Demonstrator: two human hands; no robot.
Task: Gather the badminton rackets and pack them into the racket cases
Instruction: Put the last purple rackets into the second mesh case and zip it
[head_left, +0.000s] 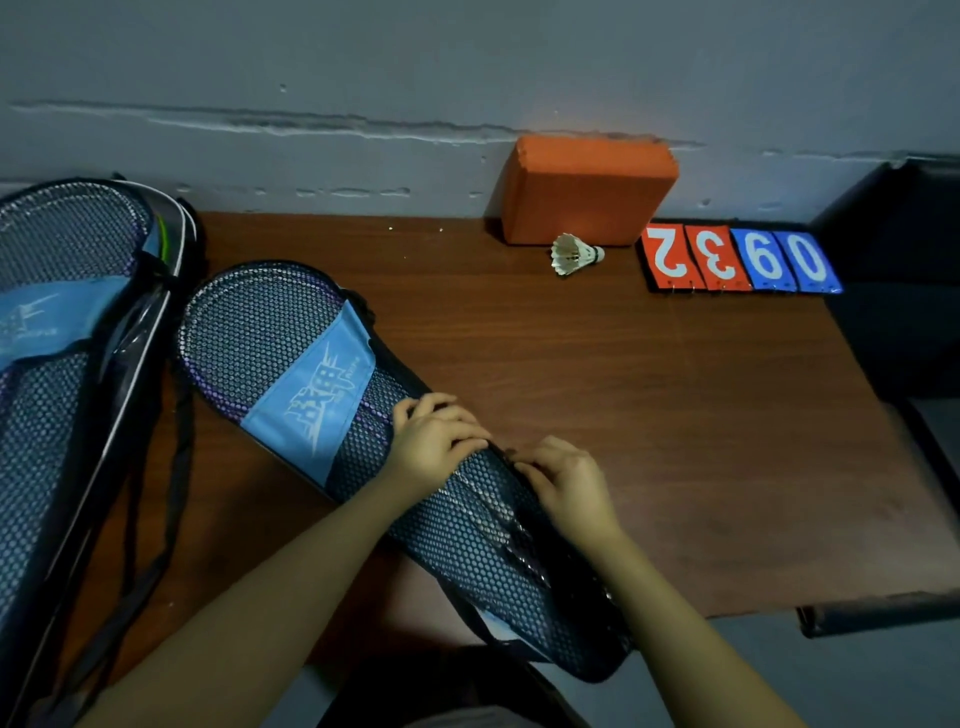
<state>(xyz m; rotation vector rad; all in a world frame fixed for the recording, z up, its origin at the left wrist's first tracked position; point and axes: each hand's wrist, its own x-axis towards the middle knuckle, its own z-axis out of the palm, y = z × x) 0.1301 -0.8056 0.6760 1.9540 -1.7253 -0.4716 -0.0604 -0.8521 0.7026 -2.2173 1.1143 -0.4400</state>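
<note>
A mesh racket case (270, 338) with a light blue band lies slantwise on the brown table (649, 405), and a purple-framed racket shows through its mesh. My left hand (436, 436) presses on the case's right edge near the throat. My right hand (569, 478) pinches the same edge just below, apparently at the zip. A second mesh case (57, 312) lies at the far left with a racket frame and dark straps showing along its open side.
An orange foam block (587, 189) stands against the grey wall. A white shuttlecock (571, 254) lies before it. A flip scoreboard (737, 258) with red and blue number cards sits at the back right. The table's right edge borders a dark bench (893, 291).
</note>
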